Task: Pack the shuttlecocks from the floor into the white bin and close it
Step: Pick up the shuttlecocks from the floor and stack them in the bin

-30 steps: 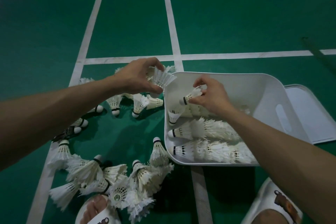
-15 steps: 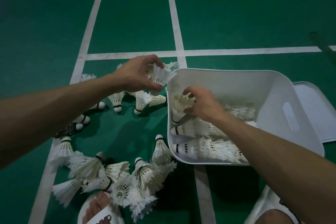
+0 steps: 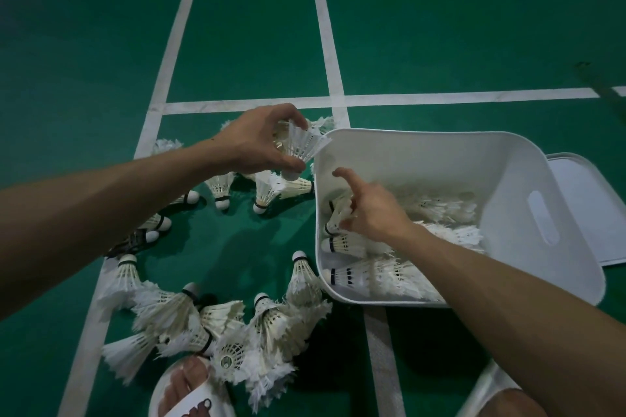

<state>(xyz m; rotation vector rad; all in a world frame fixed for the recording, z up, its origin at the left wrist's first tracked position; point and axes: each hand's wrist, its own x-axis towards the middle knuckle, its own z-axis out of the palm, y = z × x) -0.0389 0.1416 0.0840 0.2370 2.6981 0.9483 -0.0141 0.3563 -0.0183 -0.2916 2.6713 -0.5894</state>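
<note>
White bin (image 3: 423,139), part filled, stands right of loose shuttlecocks (image 3: 203,325) on the floor (image 3: 237,240) as packing looks midway: left hand (image 3: 257,142) fingers pinch a shuttlecock (image 3: 303,145) at its far-left rim, right hand (image 3: 372,213) fingers spread inside; next, likely a drop in.

- One shuttlecock (image 3: 303,145) sits between the fingers (image 3: 294,113) of the left hand (image 3: 257,142), just left of the bin's far left corner.
- The bin (image 3: 508,179) lies right of those fingers.
- The right hand (image 3: 376,213) reaches into it, with its fingers (image 3: 338,174) over the packed shuttlecocks (image 3: 389,278) by the left wall.
- Loose shuttlecocks (image 3: 220,325) ring the floor (image 3: 237,247) below and nearer than the left fingers.
- The lid (image 3: 582,206) lies on the floor just right of the bin.
</note>
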